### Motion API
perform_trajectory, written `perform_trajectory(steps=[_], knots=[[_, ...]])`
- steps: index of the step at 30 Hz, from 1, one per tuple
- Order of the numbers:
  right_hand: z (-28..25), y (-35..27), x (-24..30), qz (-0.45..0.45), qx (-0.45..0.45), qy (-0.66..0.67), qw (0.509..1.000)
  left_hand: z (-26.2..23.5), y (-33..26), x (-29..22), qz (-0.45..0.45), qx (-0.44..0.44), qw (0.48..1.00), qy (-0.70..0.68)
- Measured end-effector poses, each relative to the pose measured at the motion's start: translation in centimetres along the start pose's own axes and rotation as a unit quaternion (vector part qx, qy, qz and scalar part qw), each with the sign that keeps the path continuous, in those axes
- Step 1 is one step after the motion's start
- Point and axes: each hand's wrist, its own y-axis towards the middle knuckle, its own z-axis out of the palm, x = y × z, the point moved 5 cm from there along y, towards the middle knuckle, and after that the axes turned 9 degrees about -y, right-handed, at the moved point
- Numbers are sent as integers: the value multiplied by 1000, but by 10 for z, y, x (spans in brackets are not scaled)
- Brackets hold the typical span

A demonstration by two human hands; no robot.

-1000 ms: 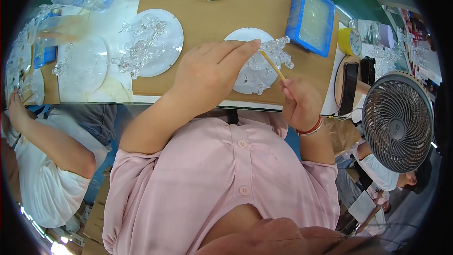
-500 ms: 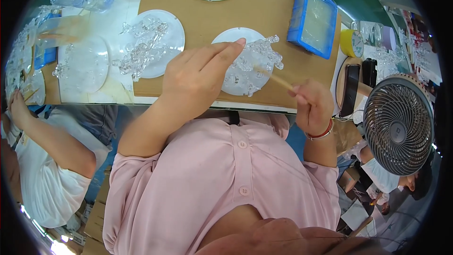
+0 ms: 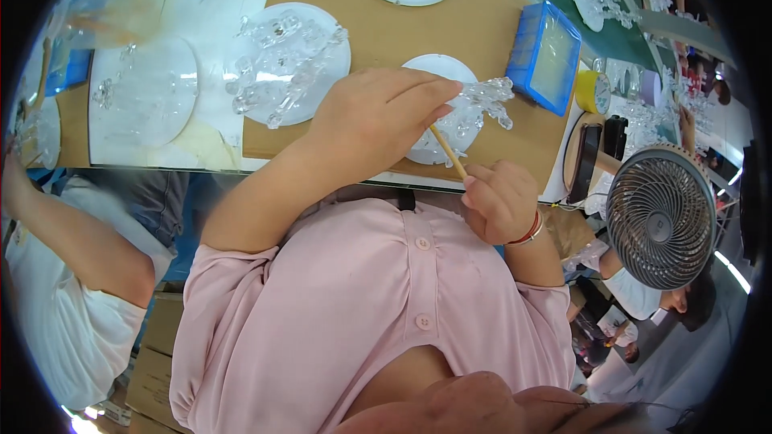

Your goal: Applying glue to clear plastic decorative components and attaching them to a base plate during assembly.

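My left hand (image 3: 378, 116) reaches over a white round plate (image 3: 428, 151), fingers bent together and closed at the edge of a clear branched plastic-like piece (image 3: 486, 99). Its thumb side is partly hidden. That piece sticks out past the plate's right side, and more clear bits lie on the plate. In my right hand (image 3: 503, 201), just off the table's near edge, a thin tan stick (image 3: 447, 150) is pinched between thumb and fingers. The stick slants up and left, its far end close under my left fingers.
Other white plates (image 3: 338, 72) bearing clear pieces lie left and behind. A blue tray (image 3: 527, 52) stands on the brown board (image 3: 378, 44), with yellow tape (image 3: 593, 92) beside it. A fan (image 3: 661, 217) is at right. A co-worker's arm (image 3: 88, 241) shows at left.
The view has shifted, so table things appear further right. My right hand has come closer to my left, and the stick now stands steeper, its tip by my left fingers.
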Motion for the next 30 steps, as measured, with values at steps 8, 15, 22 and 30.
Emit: perform_trajectory(steps=[8, 15, 22, 30], knots=[[2, 21, 2, 142, -17, 66, 987, -5, -7, 14, -102, 46, 985, -128], [-2, 5, 0, 302, -25, 73, 950, -7, -12, 12, -10, 6, 996, -94], [2, 6, -7, 290, -45, 67, 954, -7, -11, 8, 13, 19, 997, -73], [-7, -23, -12, 305, -45, 78, 948, -27, -13, -13, -6, 17, 999, 45]])
